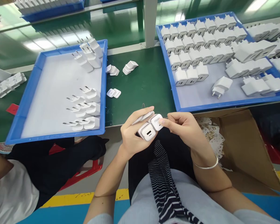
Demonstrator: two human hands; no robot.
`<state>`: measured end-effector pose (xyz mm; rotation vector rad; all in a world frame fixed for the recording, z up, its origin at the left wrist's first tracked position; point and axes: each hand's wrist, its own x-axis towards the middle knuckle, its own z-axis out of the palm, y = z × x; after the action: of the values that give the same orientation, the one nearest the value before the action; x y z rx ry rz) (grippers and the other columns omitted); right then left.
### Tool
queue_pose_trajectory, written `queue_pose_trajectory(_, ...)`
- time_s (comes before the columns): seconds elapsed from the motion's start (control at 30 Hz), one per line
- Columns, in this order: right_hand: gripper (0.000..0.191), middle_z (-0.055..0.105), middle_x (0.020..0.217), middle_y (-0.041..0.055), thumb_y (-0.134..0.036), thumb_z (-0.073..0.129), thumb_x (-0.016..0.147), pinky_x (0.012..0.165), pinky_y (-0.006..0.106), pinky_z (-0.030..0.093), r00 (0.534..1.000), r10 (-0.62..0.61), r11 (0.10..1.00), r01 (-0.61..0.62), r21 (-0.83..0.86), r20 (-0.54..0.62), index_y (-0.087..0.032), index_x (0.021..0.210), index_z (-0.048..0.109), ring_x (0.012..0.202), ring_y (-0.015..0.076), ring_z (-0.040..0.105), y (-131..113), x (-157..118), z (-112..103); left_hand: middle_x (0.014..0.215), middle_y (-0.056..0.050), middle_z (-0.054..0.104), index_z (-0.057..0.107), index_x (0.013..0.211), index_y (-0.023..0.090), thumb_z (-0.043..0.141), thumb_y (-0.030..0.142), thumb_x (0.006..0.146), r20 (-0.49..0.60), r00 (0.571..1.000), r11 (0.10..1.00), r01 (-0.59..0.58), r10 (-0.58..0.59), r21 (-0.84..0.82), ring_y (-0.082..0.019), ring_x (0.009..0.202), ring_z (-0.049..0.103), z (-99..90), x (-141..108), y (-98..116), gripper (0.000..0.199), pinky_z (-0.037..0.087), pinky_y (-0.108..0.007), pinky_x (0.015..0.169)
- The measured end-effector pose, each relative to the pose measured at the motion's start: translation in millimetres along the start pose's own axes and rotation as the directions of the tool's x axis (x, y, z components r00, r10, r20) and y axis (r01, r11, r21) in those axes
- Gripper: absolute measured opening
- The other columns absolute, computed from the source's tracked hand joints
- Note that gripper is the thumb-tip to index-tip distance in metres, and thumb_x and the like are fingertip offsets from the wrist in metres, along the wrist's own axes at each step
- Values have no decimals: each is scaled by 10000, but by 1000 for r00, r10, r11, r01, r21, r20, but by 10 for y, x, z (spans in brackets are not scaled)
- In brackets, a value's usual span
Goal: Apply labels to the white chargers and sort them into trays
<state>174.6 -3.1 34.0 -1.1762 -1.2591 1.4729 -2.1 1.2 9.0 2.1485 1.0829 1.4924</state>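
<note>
My left hand (133, 130) is closed round two white plug chargers (147, 133), their port ends facing me. The lower one shows a wide dark slot and a thin one. Thin white caps (143, 116) are wedged between its fingers, and metal pins stick out beyond. At the upper charger's face (156, 122), which bears faint grey print, my right hand (180, 126) pinches with thumb and index finger. The thumb tip touches that face's edge; whatever lies between the fingertips is hidden. Small stacks of white caps (130, 67) lie on the green table (144, 84) ahead.
A blue-rimmed tray (105, 93) on the left holds several chargers, pins up. Another blue tray (175, 99) on the right carries rows of chargers. Below it, a cardboard box (242, 137) contains printed white scraps. A seated person's leg (60, 161) is at left.
</note>
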Motion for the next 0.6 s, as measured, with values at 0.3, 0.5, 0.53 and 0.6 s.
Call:
queue_pose_trajectory(0.3,507,418,534,-38,-530,553,987,488,253,291,975,-221,958,216,190,6,-191,609,544,496,97,360,314,110,-26,1168,-112,761,795,1022,221,931,283,621,209,933,836,355,-292,-418,-265,1106,710,6,18,-29,428,608,-410,952)
queue_pose_trajectory(0.5,376,563,664,-33,-500,781,818,499,226,414,979,-198,963,184,197,50,-202,741,565,533,92,454,399,232,-43,866,-95,793,805,879,182,918,505,542,564,665,294,735,-490,-611,-311,786,767,28,-56,-103,480,659,-428,683)
queue_pose_trajectory(0.53,374,576,680,-31,-494,794,806,498,222,425,979,-195,961,179,209,57,-201,752,569,533,89,462,397,238,-43,804,-85,785,800,860,176,918,505,520,608,620,190,761,-496,-620,-299,696,757,40,-70,-111,487,655,-420,625)
queue_pose_trajectory(0.6,366,590,690,-25,-486,800,802,502,218,437,979,-192,959,171,225,74,-198,758,579,547,92,488,392,244,-49,763,-75,777,795,848,177,922,485,482,652,574,50,768,-495,-638,-266,574,722,64,-84,-120,495,645,-410,564)
